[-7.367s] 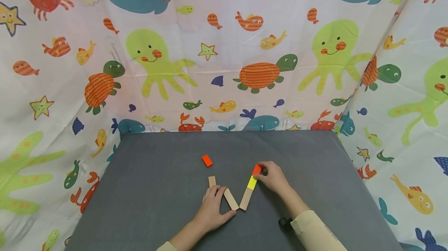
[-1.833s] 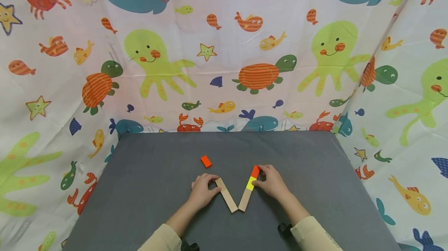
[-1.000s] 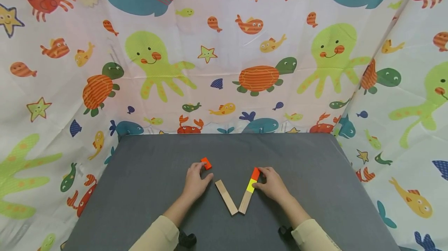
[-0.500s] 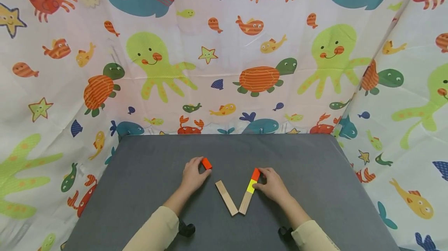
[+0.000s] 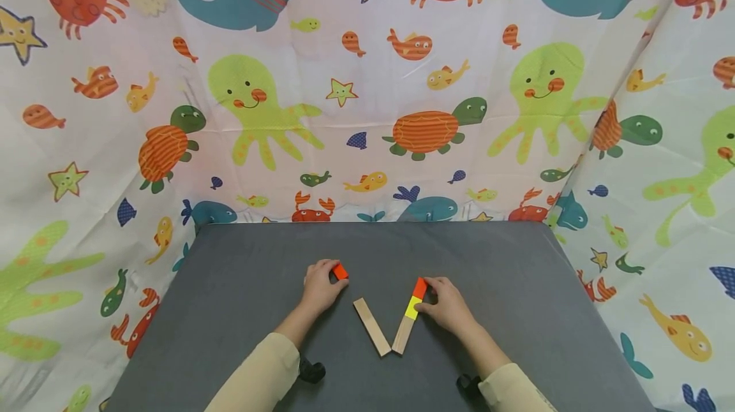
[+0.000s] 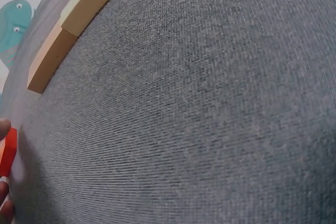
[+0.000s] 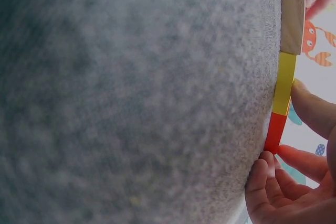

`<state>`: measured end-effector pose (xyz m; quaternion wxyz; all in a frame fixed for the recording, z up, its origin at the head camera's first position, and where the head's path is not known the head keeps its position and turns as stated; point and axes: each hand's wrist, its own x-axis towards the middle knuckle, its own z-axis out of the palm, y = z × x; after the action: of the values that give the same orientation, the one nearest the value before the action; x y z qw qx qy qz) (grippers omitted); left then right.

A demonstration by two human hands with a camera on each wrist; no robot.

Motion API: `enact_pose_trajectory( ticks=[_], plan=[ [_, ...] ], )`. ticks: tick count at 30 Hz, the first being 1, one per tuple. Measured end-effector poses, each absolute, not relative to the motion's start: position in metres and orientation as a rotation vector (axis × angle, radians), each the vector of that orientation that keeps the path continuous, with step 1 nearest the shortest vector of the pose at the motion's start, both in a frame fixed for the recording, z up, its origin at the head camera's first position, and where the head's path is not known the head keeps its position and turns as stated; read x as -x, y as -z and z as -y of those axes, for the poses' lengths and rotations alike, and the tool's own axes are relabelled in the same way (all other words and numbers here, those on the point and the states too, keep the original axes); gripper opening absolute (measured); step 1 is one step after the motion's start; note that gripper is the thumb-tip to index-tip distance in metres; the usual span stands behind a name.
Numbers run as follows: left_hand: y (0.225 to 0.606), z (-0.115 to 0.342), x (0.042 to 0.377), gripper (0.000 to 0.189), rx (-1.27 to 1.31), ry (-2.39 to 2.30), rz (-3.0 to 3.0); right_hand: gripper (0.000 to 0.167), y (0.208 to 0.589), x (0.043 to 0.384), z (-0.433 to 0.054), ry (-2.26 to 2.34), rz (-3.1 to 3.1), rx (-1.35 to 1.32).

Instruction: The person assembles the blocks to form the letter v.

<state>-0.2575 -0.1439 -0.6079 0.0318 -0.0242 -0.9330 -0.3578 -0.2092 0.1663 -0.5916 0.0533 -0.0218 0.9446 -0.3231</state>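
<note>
My left hand (image 5: 320, 286) pinches an orange-red block (image 5: 341, 272) between thumb and fingers at the back left of the grey table. The left wrist view catches only its fingertips and part of that block (image 6: 9, 153) at the edge. Two plain wooden blocks (image 6: 50, 59) lie end to end, forming the left leg of a V. The right leg has a plain wooden block (image 5: 403, 335), a yellow block (image 5: 412, 307) and a red block (image 5: 420, 287) in line. My right hand (image 5: 450, 305) holds its thumb against the yellow block and its index finger at the red block's outer end.
A grey cloth (image 5: 258, 310) covers the table. Behind and beside it hangs a white curtain (image 5: 367, 42) printed with sea animals. Black straps (image 5: 311, 370) are at the wrists, below cream sleeves (image 5: 261, 370).
The left hand lined up a wooden block into the V's left leg, let go, moved back and left, and took hold of the loose orange-red block. The right hand stayed at the right leg.
</note>
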Motion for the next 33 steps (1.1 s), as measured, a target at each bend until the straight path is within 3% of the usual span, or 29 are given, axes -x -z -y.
enact_pose_trajectory(
  ticks=[18, 33],
  plan=[
    [0.613, 0.151, 0.255, 0.053, -0.052, 1.274, 2.816, 0.071, 0.592, 0.209, -0.167, 0.999, -2.854, 0.064],
    [0.607, 0.15, 0.246, 0.051, -0.011, 1.306, 2.813, 0.072, 0.592, 0.209, -0.168, 0.994, -2.861, 0.064]
  ],
)
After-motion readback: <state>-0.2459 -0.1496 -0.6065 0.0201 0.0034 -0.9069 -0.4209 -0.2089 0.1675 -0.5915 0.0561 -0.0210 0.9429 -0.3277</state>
